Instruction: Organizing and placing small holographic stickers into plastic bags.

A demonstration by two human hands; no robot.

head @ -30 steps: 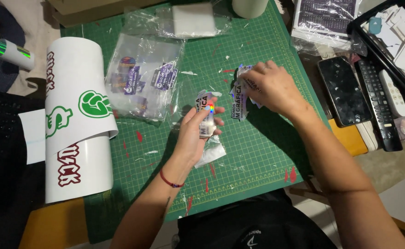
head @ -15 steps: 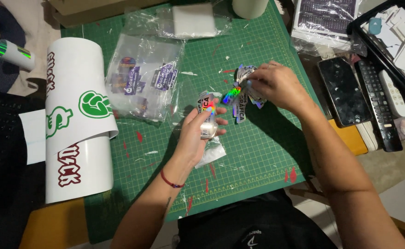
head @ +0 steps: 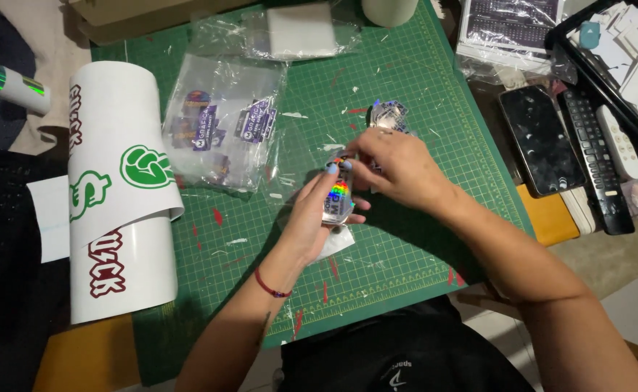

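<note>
My left hand (head: 317, 218) cups a small stack of shiny holographic stickers (head: 338, 197) above the green cutting mat (head: 406, 239). My right hand (head: 397, 168) rests its fingertips on the top of that stack, pinching a sticker there. Just beyond my right hand a little pile of loose holographic stickers (head: 387, 114) lies on the mat. A small clear bag (head: 337, 243) lies under my left hand.
A clear plastic bag with purple stickers (head: 221, 127) lies left of the hands. A curled white sheet with green and red decals (head: 116, 196) covers the mat's left side. A phone (head: 540, 139) and remotes (head: 598, 161) sit at the right, a white pad in plastic (head: 297, 30) at the top.
My right hand left the loose pile and came left to the stack in my left hand, bringing a holographic sticker onto it.
</note>
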